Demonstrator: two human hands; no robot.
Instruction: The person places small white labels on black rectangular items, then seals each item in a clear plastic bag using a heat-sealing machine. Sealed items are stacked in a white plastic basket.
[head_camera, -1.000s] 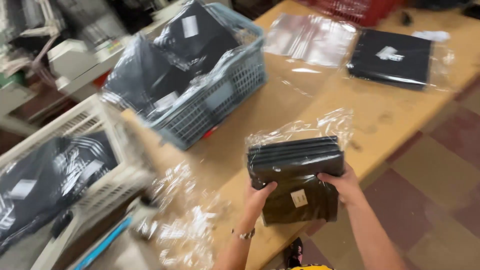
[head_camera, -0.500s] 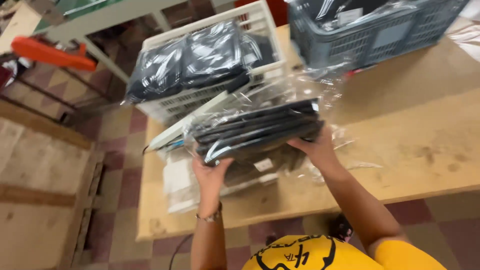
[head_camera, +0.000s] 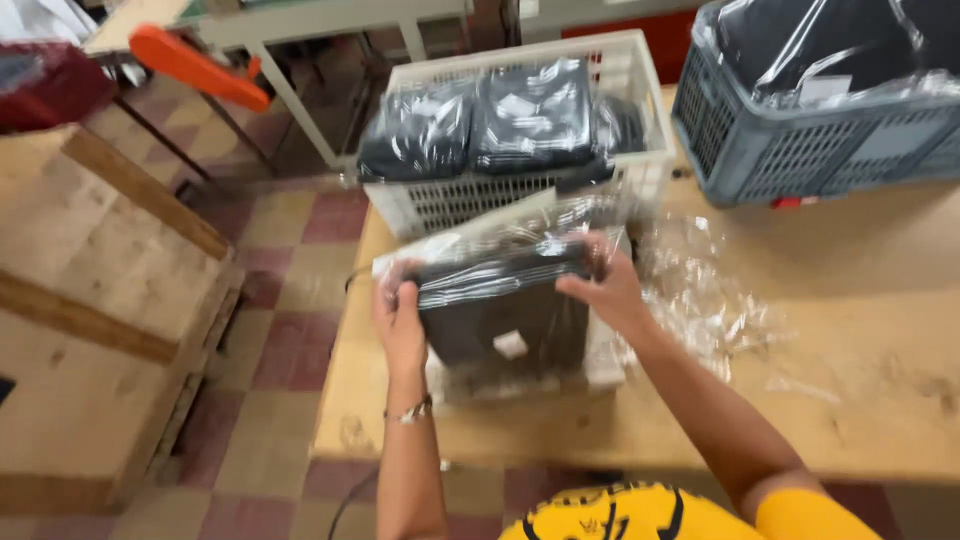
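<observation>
A folded dark garment (head_camera: 505, 315) in a clear plastic bag is held up over the left end of a wooden table (head_camera: 880, 400). My left hand (head_camera: 398, 318) grips its left edge and my right hand (head_camera: 608, 285) grips its right edge. The bag's open mouth (head_camera: 470, 240) points toward a white plastic basket (head_camera: 520, 195) just beyond, which holds several bagged dark garments (head_camera: 530, 115).
Loose clear plastic bags (head_camera: 700, 295) lie on the table to the right of my hands. A grey plastic crate (head_camera: 800, 150) with bagged dark garments stands at the far right. A wooden pallet (head_camera: 90, 300) lies on the checkered floor at left, with an orange object (head_camera: 195, 68) behind it.
I have turned left from the grey crate toward the white basket, carrying the bagged garment in both hands. It now hangs nearer the basket and more upright.
</observation>
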